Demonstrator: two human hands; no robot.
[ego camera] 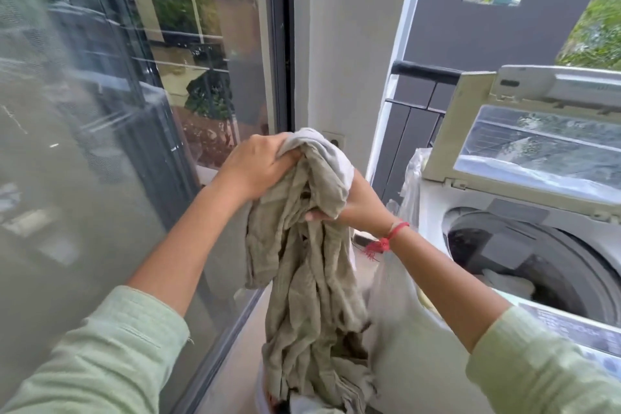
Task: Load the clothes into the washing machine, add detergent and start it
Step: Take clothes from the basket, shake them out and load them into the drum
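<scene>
olive-grey garment (312, 265), white washing machine (433, 208)

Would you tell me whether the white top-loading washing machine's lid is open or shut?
Open: the white clear-windowed lid stands raised, exposing the dark round drum beneath.
</scene>
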